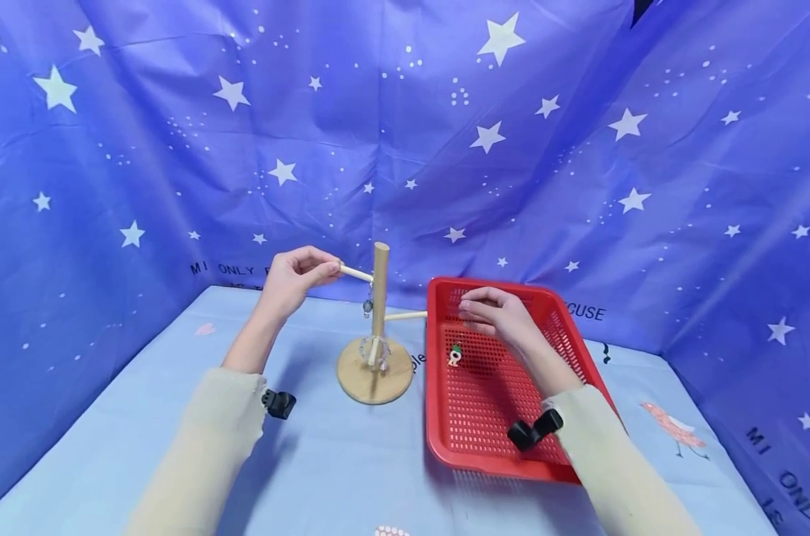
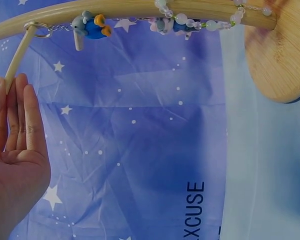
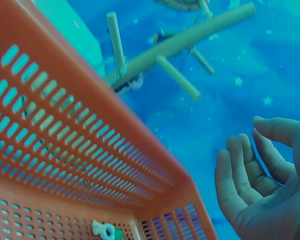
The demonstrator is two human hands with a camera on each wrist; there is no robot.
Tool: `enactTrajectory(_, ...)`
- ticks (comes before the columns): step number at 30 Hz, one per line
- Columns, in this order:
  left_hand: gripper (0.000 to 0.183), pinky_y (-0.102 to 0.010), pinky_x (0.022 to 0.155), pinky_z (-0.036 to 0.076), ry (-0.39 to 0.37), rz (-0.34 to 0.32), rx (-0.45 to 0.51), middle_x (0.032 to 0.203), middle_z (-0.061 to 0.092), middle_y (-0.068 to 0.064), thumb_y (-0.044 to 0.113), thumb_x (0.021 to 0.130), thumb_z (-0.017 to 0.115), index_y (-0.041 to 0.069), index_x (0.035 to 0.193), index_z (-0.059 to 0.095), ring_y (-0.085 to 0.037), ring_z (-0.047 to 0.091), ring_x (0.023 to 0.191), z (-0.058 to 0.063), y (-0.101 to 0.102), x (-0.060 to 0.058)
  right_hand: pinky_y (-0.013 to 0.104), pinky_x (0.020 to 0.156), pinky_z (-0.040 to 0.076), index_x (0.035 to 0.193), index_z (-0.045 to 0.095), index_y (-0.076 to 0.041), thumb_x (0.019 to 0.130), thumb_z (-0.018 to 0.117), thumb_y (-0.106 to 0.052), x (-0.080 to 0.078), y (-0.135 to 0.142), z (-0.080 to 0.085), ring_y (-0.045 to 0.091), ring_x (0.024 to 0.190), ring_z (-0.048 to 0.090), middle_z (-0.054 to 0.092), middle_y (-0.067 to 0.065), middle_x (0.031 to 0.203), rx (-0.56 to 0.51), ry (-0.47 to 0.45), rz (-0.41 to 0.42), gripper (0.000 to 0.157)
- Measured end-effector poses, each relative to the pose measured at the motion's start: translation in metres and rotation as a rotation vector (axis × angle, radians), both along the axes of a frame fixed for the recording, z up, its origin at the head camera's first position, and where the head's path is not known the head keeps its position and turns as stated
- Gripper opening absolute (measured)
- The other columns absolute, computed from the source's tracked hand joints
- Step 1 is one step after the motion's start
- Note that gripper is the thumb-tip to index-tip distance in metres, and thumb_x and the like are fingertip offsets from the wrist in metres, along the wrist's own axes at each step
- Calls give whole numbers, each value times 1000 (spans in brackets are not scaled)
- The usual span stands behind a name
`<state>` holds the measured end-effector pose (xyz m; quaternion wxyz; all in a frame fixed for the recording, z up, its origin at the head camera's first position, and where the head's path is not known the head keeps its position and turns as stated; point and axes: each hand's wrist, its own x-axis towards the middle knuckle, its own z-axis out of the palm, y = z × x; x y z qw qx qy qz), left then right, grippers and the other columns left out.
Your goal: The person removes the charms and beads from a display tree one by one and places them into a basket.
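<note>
My left hand (image 1: 300, 279) pinches the outer end of the upper peg (image 1: 356, 273) on a wooden stand (image 1: 380, 298) with a round base. A keychain (image 2: 91, 26) with a small grey and blue animal figure hangs by its ring from that peg, close to the post. Lower down, a bracelet of pale beads (image 2: 211, 25) loops over another peg. Above the red basket, my right hand (image 1: 502, 316) hovers with loosely bent fingers and nothing in them. Inside the basket lies a small green and white figure keychain (image 1: 455, 355).
The red perforated basket (image 1: 435, 387) stands right of the stand on a light blue cloth (image 1: 324, 461). One peg (image 1: 406, 316) sticks out toward the basket's rim. A blue starry curtain (image 1: 405, 149) encloses the back and sides.
</note>
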<state>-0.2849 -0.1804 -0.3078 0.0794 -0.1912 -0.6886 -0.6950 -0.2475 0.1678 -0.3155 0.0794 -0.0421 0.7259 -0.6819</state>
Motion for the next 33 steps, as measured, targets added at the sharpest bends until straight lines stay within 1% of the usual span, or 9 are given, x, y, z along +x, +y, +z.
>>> enactTrajectory(4, 16, -25, 83, 63, -6, 2, -12, 85, 74, 13, 5, 95, 66, 19, 88, 71, -4, 74, 82, -2, 2, 1, 25, 89, 63, 114, 59, -3, 99, 62, -13, 11, -2, 1, 6, 89, 72, 69, -6, 95, 20, 20, 12, 18)
enactTrajectory(9, 9, -25, 83, 63, -9, 8, -17, 85, 74, 12, 5, 94, 67, 12, 91, 72, -4, 74, 81, 0, 7, -1, 25, 86, 64, 111, 61, -2, 97, 64, -12, 20, -9, 1, 7, 86, 73, 68, -5, 96, 46, 44, 25, 17)
enactTrajectory(12, 4, -24, 82, 64, -2, 17, -34, 84, 74, 12, 6, 94, 68, 5, 95, 72, -4, 73, 81, 3, 9, -4, 28, 86, 64, 111, 61, -2, 96, 65, -11, 22, -15, 2, 9, 85, 73, 69, -3, 96, 54, 59, 39, 17)
enactTrajectory(15, 11, -25, 82, 64, -1, 20, -47, 84, 73, 13, 6, 94, 67, -3, 100, 70, -4, 73, 81, 4, 9, -6, 29, 85, 65, 106, 64, -7, 95, 66, -9, 23, -25, -1, 11, 85, 73, 71, -2, 93, 36, 54, 59, 11)
enactTrajectory(19, 18, -25, 81, 64, -6, 38, -61, 82, 73, 14, 5, 94, 67, -10, 104, 67, -4, 73, 79, 2, 6, -5, 29, 83, 65, 104, 65, -7, 95, 64, -3, 24, -42, -9, 11, 83, 72, 70, -4, 87, -5, 18, 109, 10)
enactTrajectory(24, 22, -25, 81, 64, -9, 50, -60, 82, 72, 14, 6, 95, 67, -12, 107, 65, -4, 73, 80, 0, 2, -1, 26, 82, 65, 107, 64, -2, 95, 64, -4, 23, -61, -18, 8, 83, 70, 69, -6, 86, 6, -4, 155, 13)
enactTrajectory(27, 22, -26, 82, 64, -4, 46, -58, 83, 73, 14, 6, 95, 67, -11, 107, 65, -4, 73, 80, 0, 2, -1, 27, 83, 64, 112, 62, 2, 95, 64, -7, 21, -70, -20, 8, 85, 70, 69, -6, 88, 35, -10, 170, 19)
enactTrajectory(31, 16, -26, 82, 64, -6, 51, -55, 83, 73, 13, 6, 94, 67, -7, 103, 68, -4, 73, 80, 1, 2, -1, 28, 85, 64, 117, 61, 5, 94, 66, -11, 20, -81, -24, 9, 89, 70, 68, -5, 92, 65, -24, 167, 28)
enactTrajectory(33, 12, -25, 82, 64, -9, 54, -50, 83, 73, 13, 6, 94, 67, -4, 101, 70, -4, 73, 80, 1, 1, -1, 27, 86, 64, 118, 62, 6, 94, 66, -11, 18, -86, -26, 10, 90, 69, 68, -4, 93, 72, -28, 161, 30)
